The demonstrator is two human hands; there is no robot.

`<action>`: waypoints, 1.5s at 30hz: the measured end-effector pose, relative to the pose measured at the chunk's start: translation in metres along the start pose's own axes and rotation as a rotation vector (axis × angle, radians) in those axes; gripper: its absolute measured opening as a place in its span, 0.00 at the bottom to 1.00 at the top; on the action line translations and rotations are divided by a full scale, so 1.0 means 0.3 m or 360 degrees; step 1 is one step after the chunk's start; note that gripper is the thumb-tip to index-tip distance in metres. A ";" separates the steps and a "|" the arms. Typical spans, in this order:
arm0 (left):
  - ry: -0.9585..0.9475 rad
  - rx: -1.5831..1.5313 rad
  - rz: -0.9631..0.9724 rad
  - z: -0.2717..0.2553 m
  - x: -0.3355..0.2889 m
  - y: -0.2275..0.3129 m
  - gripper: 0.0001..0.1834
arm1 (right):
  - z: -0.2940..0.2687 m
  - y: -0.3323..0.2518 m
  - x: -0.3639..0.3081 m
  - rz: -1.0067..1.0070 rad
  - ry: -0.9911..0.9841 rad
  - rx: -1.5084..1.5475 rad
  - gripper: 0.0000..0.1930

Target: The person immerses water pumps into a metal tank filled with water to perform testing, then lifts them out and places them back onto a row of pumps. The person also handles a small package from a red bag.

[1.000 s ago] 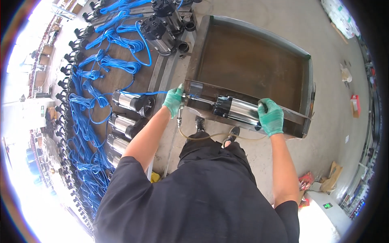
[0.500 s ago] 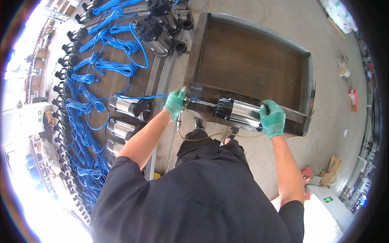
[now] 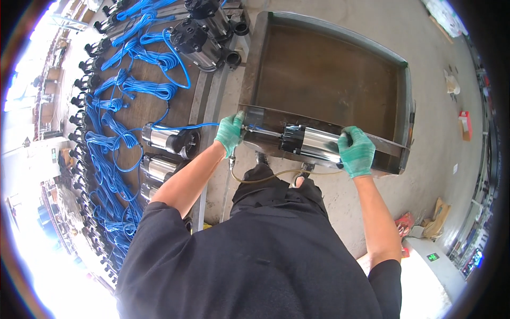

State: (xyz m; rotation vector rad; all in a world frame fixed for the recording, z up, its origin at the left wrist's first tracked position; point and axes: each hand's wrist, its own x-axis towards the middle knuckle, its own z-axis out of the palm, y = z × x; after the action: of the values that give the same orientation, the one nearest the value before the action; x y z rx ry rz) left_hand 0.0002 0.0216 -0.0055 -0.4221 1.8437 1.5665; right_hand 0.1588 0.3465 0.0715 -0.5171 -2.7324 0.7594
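A silver cylindrical pump body point(image 3: 321, 145) with a black ribbed end lies along the near ledge of a metal trough point(image 3: 406, 95). My right hand point(image 3: 356, 152), in a green glove, is closed around its right end. A thin metal rod point(image 3: 265, 131) runs from the black end toward my left hand point(image 3: 229, 134), also gloved in green. That hand is closed on a hand tool, mostly hidden by the fingers, with a metal hose fitting point(image 3: 232, 159) below it. From the fitting a yellowish hose point(image 3: 260, 181) curves rightward under the pump body. A blue cable point(image 3: 199, 126) reaches the left hand from the left.
On the left, a wooden-topped table point(image 3: 178, 101) carries several coiled blue cables point(image 3: 151, 87) and silver-and-black pumps point(image 3: 197, 47). A red box point(image 3: 465, 125) lies on the floor at right. Torn cardboard point(image 3: 436, 219) and a white cabinet point(image 3: 433, 260) are at lower right.
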 end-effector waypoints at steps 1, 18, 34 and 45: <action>0.0004 -0.0002 0.0004 -0.002 0.004 -0.005 0.16 | -0.003 -0.002 0.004 -0.0005 0.0002 0.0002 0.04; -0.0336 -0.1054 0.0150 0.550 -0.458 0.235 0.16 | 0.000 -0.125 -0.300 -0.0182 -0.0497 0.0713 0.23; -0.0030 0.0153 0.0524 0.336 -0.411 -0.054 0.14 | -0.455 1.010 -0.528 0.1118 -0.0281 -0.0016 0.11; 0.0595 0.1722 0.0966 -0.034 -0.330 0.064 0.16 | -0.264 1.117 -0.507 0.0838 0.0227 -0.0058 0.18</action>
State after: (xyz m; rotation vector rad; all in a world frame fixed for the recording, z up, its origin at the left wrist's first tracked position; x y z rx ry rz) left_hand 0.0566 -0.0010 0.0755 0.4112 2.9447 0.5748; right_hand 0.4122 0.5888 -0.0655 -1.2756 -2.4974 0.7474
